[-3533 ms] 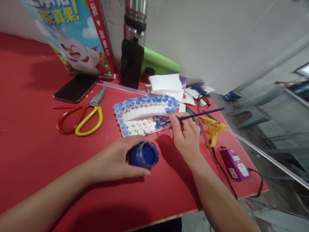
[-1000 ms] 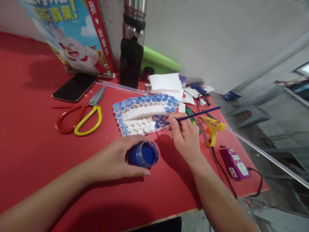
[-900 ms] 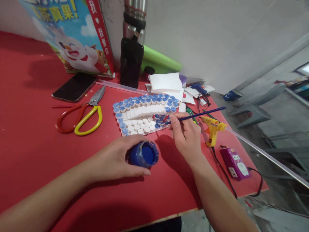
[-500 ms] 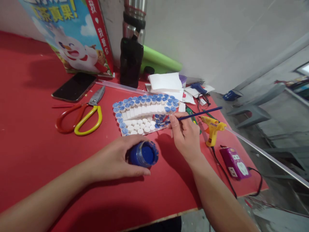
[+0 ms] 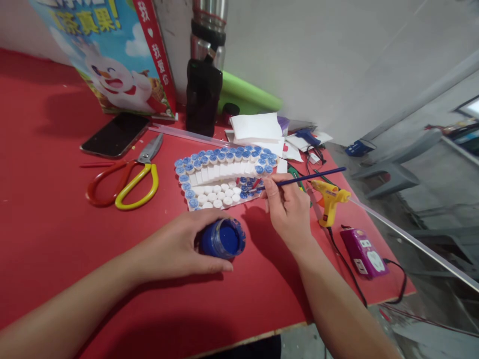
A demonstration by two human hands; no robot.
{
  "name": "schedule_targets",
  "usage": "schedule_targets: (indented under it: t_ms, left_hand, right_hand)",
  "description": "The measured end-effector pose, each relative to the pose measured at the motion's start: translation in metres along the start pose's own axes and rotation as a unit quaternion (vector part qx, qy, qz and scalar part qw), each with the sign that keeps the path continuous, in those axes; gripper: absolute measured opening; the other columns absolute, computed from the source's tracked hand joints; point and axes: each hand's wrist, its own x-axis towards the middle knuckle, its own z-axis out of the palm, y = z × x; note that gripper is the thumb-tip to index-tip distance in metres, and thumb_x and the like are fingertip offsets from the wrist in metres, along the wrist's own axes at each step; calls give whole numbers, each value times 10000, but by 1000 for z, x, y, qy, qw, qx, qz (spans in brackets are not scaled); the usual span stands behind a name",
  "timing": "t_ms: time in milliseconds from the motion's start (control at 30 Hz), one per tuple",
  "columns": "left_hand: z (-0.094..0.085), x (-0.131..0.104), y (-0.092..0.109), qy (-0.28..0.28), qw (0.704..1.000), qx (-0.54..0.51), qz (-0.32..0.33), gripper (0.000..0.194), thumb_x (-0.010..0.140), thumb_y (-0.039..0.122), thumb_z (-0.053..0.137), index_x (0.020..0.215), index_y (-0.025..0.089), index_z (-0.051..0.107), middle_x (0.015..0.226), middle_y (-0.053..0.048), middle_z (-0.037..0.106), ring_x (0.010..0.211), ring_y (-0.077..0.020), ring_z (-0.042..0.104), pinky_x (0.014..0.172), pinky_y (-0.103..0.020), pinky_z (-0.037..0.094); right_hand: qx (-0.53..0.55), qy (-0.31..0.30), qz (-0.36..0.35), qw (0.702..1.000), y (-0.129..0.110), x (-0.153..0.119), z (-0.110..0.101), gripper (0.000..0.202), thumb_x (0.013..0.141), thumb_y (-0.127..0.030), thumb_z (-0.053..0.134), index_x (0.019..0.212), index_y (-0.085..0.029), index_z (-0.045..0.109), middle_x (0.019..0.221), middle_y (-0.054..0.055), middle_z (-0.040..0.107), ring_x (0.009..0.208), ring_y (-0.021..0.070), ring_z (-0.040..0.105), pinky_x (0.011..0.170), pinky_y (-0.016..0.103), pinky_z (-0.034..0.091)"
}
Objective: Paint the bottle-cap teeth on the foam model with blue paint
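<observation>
My left hand [image 5: 183, 244] is wrapped round an open jar of blue paint [image 5: 224, 239], tilted toward me. Between the thumb and fingers of my right hand [image 5: 286, 209] is a thin dark blue paintbrush [image 5: 314, 175]. Its tip touches the dark blue discs at the lower right of a craft piece [image 5: 220, 172]. That piece has rows of blue-topped white discs along its top and left edges, white strips across its middle and plain white discs below them.
Left of the craft piece lie scissors [image 5: 144, 167] and a phone [image 5: 116, 133]. To the right are a yellow glue gun [image 5: 329, 199] and a purple box with a cord [image 5: 364, 252]. White papers [image 5: 256, 127] and a black bottle [image 5: 203, 94] stand or lie behind.
The brush in my right hand has tilted very slightly, its tip still at the dark blue discs. My left hand and the jar have not visibly moved.
</observation>
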Motion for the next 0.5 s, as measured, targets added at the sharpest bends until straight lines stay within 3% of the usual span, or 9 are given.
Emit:
schedule_targets:
  t_ms: [500]
  left_hand:
    - [0, 0, 0, -3, 1000, 0, -8, 595, 753, 465, 912, 1279, 274, 707, 1183, -37, 798, 1036, -284, 764, 936, -378, 614]
  right_hand:
    - [-9, 6, -13, 1000, -2, 0, 0, 162, 1093, -332, 550, 982, -236, 621, 704, -32, 678, 589, 129, 648, 579, 265, 476]
